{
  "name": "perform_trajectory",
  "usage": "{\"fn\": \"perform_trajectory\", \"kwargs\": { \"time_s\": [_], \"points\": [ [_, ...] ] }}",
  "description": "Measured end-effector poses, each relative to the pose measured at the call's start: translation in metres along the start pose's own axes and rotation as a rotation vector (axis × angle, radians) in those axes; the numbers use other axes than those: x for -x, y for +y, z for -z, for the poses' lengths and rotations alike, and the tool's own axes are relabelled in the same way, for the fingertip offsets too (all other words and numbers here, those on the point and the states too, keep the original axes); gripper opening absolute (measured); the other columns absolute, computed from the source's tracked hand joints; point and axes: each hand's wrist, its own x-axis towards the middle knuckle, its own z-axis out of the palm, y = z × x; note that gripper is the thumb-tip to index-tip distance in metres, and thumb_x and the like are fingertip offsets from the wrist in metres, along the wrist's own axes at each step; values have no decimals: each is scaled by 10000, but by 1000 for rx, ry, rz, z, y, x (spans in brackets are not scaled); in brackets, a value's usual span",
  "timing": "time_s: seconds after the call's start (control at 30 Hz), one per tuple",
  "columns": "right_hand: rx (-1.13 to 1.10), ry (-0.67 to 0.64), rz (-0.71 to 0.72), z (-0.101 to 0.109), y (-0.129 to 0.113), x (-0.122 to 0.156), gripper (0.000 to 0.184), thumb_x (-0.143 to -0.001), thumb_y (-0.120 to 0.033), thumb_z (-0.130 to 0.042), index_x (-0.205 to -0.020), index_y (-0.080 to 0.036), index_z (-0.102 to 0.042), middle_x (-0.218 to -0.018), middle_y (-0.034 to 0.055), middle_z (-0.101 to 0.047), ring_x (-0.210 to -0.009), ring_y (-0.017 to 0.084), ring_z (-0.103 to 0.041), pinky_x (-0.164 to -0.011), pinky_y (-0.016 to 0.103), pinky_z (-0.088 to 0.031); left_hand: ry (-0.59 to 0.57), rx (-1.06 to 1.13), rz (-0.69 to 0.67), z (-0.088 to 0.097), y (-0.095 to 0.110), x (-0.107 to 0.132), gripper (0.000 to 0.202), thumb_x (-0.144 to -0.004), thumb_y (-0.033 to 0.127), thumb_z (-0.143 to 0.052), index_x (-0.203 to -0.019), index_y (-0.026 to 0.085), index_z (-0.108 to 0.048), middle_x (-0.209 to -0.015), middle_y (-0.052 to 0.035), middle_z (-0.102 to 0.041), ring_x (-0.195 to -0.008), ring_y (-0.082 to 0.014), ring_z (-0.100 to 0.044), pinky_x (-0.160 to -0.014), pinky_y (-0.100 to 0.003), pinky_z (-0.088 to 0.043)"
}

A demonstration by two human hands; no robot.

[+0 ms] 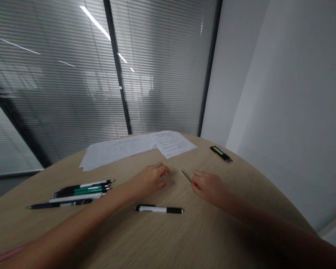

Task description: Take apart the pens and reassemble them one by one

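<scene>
Thin straight dark rods (pixel 186 176) are pinched between the closed thumb and fingers of the right hand (pixel 205 185), over a light wood-grain table (pixel 145 241). At nine o'clock from these rods, the left hand (pixel 149 180) is held with fingers half bent and parted from the thumb. At seven o'clock, a white and black pen (pixel 156 209) is laid. Farther at nine o'clock, black, white and green pens (pixel 86 190) are grouped. At two o'clock, slim black, blue and yellow sticks (pixel 220 152) are placed; toward eleven, printed white paper sheets (pixel 173 145) are spread.
</scene>
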Motion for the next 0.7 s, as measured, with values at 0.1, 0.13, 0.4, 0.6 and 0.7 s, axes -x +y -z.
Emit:
{"fn": "perform_trajectory", "kwargs": {
  "time_s": [0.1,0.13,0.4,0.6,0.7],
  "points": [
    [27,-21,-85,-2,4,-1,219,-800,-202,-391,-732,-148,-591,-790,54,-595,-654,147,-567,-511,244,-332,-63,-55,-44,8,3,3,89,-719,183,-537,-792,167,-584,-797,-22,-580,-700,-170,-555,-646,-260,-411],
    [31,-31,-106,-3,5,-2,222,-801,-206,-386,-738,-150,-590,-797,56,-597,-661,150,-570,-515,246,-340,-87,-69,-62,10,4,3,69,-714,162,-530,-739,169,-594,-747,-12,-582,-657,-159,-554,-619,-247,-406],
    [20,-70,-107,-11,8,-4,212,-803,-229,-397,-755,-151,-588,-822,64,-601,-701,161,-580,-540,248,-362,-210,-172,-118,12,13,10,88,-701,180,-555,-738,181,-635,-715,-22,-638,-642,-176,-586,-588,-240,-407],
    [17,4,-130,-8,16,-6,249,-820,-259,-377,-727,-158,-584,-800,51,-583,-644,138,-556,-518,240,-338,-210,-183,-118,17,19,13,92,-703,180,-560,-744,191,-642,-707,-19,-648,-637,-180,-595,-595,-245,-412],
    [-50,139,-164,-3,17,-5,234,-821,-257,-385,-732,-160,-580,-790,39,-581,-645,128,-544,-539,234,-336,-206,-226,-145,18,19,20,98,-732,199,-552,-787,186,-632,-752,-33,-649,-678,-191,-598,-636,-265,-414]
  ]
}}
